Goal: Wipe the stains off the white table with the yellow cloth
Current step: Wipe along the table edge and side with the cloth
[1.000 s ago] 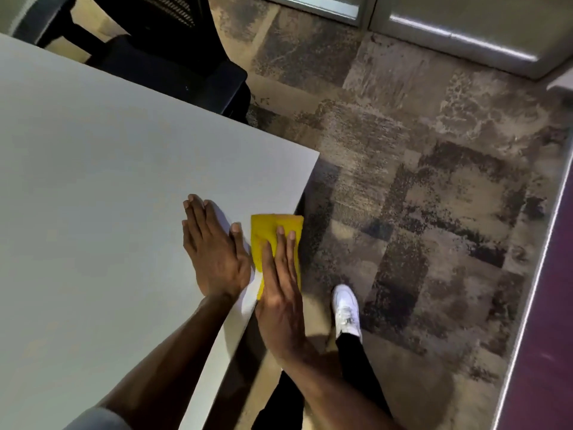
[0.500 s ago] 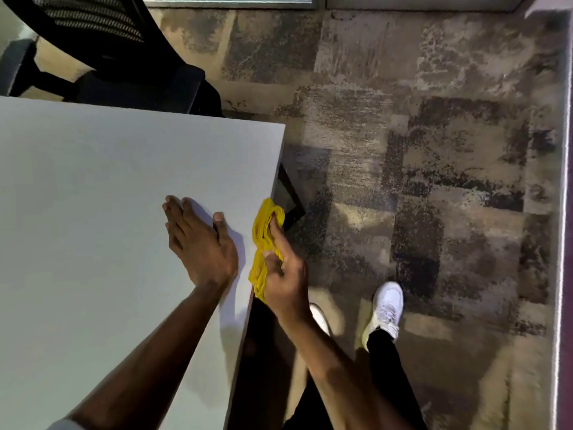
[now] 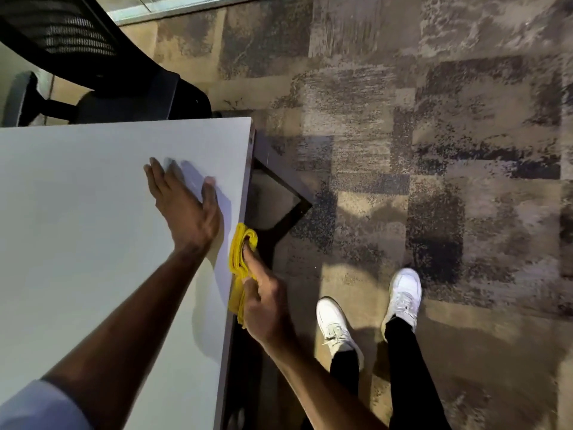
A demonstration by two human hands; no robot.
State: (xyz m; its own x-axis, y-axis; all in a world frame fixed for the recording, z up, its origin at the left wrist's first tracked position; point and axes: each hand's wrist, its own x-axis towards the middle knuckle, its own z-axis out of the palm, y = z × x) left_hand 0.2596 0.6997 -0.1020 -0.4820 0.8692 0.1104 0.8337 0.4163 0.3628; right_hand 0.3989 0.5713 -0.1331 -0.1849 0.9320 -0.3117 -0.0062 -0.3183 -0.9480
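Nearest us, we see the right hand [image 3: 263, 308] with its fingers curled round the bunched yellow cloth [image 3: 237, 259], holding it at the right edge of the white desk [image 3: 77, 212]. Just beyond, the left hand [image 3: 186, 209] lies flat on the desk top near that edge, fingers straight. Farther off, a black mesh chair [image 3: 124, 88] stands past the desk's far edge on mottled carpet [image 3: 403, 119].

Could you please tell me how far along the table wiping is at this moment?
Done: the visible part of the white table shows no stains. In hand: the right hand grips the bunched yellow cloth against the table's side edge, while the left hand lies flat on top. Left: unclear, since the rest of the tabletop is out of view.
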